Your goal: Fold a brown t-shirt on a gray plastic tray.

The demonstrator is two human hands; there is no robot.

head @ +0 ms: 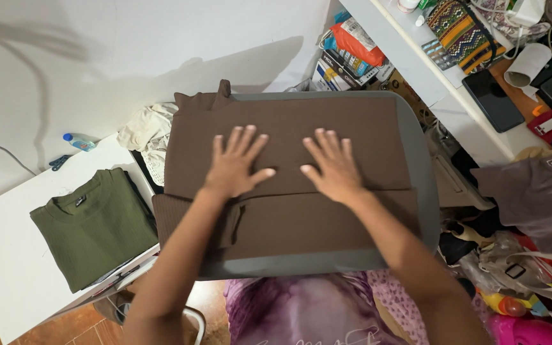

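A brown ribbed garment (327,223) lies folded across a grey board (418,172) in the middle of the view. My left hand (234,163) presses flat on its upper half with fingers spread. My right hand (333,165) lies flat beside it, palm down, fingers apart. Neither hand holds anything. A sleeve or cuff of the garment hangs off the left edge (167,217).
A folded green sweater (94,223) rests on a white table (7,243) at left, with a small blue bottle (79,142) behind. Cream cloth (148,131) is bunched beside the board. A cluttered white shelf (474,108) and grey garment (538,198) stand at right.
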